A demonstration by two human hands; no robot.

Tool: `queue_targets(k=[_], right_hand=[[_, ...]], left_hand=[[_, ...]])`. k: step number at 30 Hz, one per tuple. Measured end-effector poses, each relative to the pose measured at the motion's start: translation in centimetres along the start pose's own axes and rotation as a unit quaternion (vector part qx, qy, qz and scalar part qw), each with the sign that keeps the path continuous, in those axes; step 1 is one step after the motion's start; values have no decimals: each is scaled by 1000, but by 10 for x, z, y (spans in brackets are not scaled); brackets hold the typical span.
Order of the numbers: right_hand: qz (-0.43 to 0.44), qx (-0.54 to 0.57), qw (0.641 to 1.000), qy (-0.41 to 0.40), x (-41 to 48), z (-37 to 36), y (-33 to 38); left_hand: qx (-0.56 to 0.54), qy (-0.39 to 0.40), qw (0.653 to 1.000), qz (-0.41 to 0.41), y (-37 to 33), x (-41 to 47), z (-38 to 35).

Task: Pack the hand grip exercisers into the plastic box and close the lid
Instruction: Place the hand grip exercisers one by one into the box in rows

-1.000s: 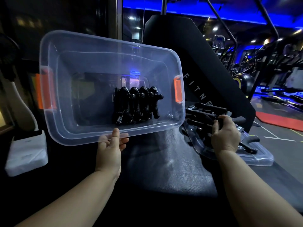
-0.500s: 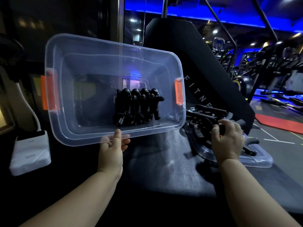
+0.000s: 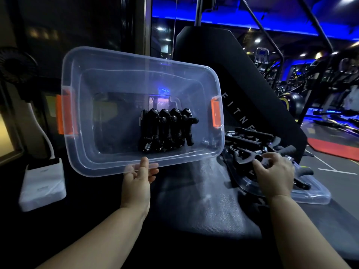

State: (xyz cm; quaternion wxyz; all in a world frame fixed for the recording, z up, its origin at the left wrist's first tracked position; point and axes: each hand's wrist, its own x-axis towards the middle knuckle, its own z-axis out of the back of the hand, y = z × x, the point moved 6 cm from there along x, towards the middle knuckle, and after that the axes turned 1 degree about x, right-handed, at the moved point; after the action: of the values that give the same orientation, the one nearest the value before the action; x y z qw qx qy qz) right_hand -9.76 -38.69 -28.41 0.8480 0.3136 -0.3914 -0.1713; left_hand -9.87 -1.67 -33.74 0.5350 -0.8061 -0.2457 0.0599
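The right hand (image 3: 275,173) is shifting lower over the loose black spring hand grip exercisers (image 3: 250,138) on the flat clear lid (image 3: 310,197), its fingers curling round one. The left hand (image 3: 137,183) is still pinching the near rim of the tilted clear orange-latched plastic box (image 3: 108,167), where a packed row (image 3: 167,131) is standing. Loading is continuing, it seems.

— What sort of place is this?
— A gym: machines (image 3: 330,80), perhaps treadmills in the dark, blue lights, a ball (image 3: 293,102), a red mat (image 3: 334,150), "FITNE" lettering (image 3: 240,115).
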Motion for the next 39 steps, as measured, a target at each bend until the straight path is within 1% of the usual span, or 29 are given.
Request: queue_targets(k=[2,5,8,13,17,19,22,25,27,31,36,39], right_hand=[[-41,-14,999,28,3,-4,-9],[-113,-46,987,102,2,-16,-24],[-132,-53,981,129,1,-23,-28],[-96,-22,990,101,0,-19,-20],[-71,50,995,43,2,-10,-15],[-61,92,994,18,1,-8,-14],[-34,160,986,6,-3,-6,-9],[15,220,975,-9,-7,-3,2],[49,227,973,-16,-10,-3,9],[67,207,976,-14,-15,-4,16],[69,169,983,35,-20,-13,24],[88,148,983,63,-27,-19,31]], left_hand=[[1,1,1000,2,0,0,0],[2,1,1000,6,0,-1,-1],[3,0,1000,6,-1,-1,-1],[8,0,1000,5,-1,-1,1],[13,3,1000,5,-1,-2,0],[13,2,1000,4,-1,-2,1],[15,3,1000,3,-1,-1,0],[14,2,1000,3,-1,-1,0],[14,2,1000,3,-1,-1,0],[16,0,1000,-1,-1,-1,1],[16,2,1000,0,0,0,1],[15,0,1000,0,0,0,1]])
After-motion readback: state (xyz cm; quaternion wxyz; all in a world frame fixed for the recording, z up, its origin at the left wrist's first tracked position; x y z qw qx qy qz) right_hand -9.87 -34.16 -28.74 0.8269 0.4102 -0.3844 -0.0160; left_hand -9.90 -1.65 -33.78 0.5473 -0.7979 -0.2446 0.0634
